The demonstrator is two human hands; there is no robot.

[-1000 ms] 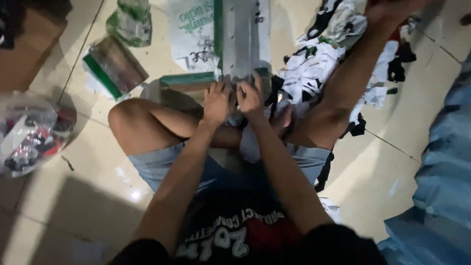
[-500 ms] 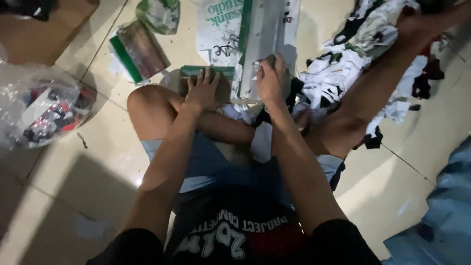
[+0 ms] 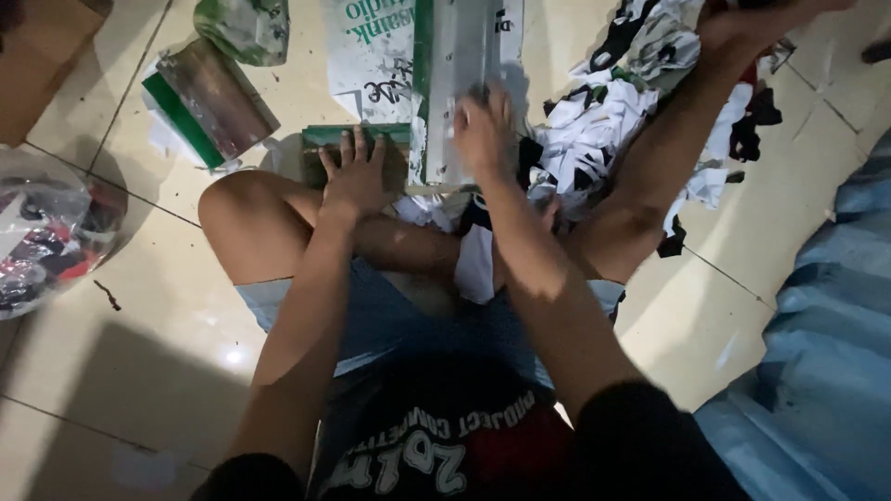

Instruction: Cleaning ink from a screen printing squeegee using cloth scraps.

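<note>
On the tiled floor [image 3: 139, 371], before a person seated with legs folded: one long metal-framed printing screen [image 3: 461, 88], lying flat, its near end just ahead of the knees. Left hand [image 3: 355, 172]: open, palm down, fingers spread, pressed flat on a green wooden block [image 3: 320, 141] that sits against the frame's left edge. Right hand [image 3: 483, 130]: blurred, resting on the screen's grey surface near its lower end; grip cannot be told. Under the frame: a white printed sheet [image 3: 371, 65]. To the left, apart: a green-handled squeegee [image 3: 209, 102], tilted; a crumpled green-and-white bag [image 3: 246, 28] above it; a clear plastic bag of mixed items [image 3: 46, 232] at the far left edge. To the right: a heap of black-and-white cloth pieces [image 3: 603, 121] beside the raised right leg; blue fabric [image 3: 817, 353] at the right edge
</note>
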